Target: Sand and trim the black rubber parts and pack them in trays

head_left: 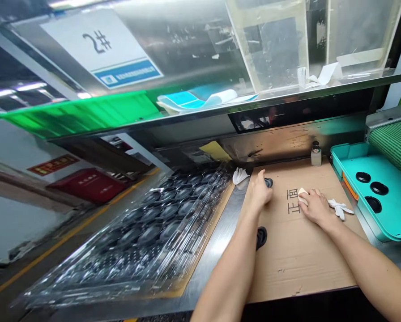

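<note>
My left hand (261,191) is over the left side of a cardboard sheet (308,259), closed around a small black round part (269,182) that is mostly hidden by the fingers. Nearer to me, partly behind my left forearm, lie black ring-shaped parts (262,236). Resting on the printed middle of the cardboard, my right hand (316,206) pinches a small cream-coloured pad (301,192). A crumpled white cloth or glove (339,208) lies just right of that hand.
A teal tray (397,223) with three black discs (379,188) stands right, beside a green conveyor belt (397,138). At the cardboard's back is a small bottle (316,155). Plastic-covered trays of black parts (168,212) fill the left. A metal shelf (281,96) overhangs the back.
</note>
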A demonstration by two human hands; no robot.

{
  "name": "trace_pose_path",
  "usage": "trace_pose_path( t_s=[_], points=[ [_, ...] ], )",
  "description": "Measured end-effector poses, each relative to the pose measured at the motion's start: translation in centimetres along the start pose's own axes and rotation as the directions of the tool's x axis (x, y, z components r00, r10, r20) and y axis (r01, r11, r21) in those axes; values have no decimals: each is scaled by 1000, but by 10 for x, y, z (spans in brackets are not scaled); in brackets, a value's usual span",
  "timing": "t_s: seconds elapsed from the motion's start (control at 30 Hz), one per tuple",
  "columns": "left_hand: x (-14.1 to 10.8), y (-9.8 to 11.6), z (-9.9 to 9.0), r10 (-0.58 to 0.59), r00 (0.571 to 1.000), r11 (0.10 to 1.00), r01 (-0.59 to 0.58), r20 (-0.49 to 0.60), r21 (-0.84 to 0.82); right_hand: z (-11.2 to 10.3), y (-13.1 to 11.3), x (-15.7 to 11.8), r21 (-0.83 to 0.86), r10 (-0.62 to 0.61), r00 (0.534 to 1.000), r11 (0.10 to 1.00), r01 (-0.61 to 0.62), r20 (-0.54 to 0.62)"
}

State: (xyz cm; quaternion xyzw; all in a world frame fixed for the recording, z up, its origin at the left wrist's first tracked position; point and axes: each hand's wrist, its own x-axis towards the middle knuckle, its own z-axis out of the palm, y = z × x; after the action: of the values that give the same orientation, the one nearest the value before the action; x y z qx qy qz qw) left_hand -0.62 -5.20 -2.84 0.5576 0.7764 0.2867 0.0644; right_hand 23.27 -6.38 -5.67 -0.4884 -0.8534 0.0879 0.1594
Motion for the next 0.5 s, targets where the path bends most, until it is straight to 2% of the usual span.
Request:
trace_pose_path(
  t_s=[0.07,0.17,0.23,0.3,0.37,0.4,0.43,0.5],
  points=[
    [20,-14,-6,21,995,999,-23,95,29,1,-1,1,5,-2,1000,1000,2,-4],
    [37,-30,-7,135,958,988,-151,252,45,-1,-5,-1,24,19,1000,1000,-18,-11],
    [42,-31,-4,226,937,959,-263,266,110,-2,-10,-4,52,22,1000,998,-22,1],
    [50,-16,-2,290,935,916,-333,203,224,-1,-13,-5,75,5,1000,997,-6,16],
    [60,23,0,337,933,890,-359,123,282,4,-13,-1,67,2,1000,998,-3,15],
    [63,53,1,401,911,870,-412,101,269,8,-13,3,65,10,1000,998,-11,13],
    [64,89,2,487,869,840,-493,86,228,11,-12,6,65,21,1000,998,-20,-9],
    [55,175,6,677,733,729,-681,70,75,16,-13,10,68,25,999,997,-23,-36]
  ],
)
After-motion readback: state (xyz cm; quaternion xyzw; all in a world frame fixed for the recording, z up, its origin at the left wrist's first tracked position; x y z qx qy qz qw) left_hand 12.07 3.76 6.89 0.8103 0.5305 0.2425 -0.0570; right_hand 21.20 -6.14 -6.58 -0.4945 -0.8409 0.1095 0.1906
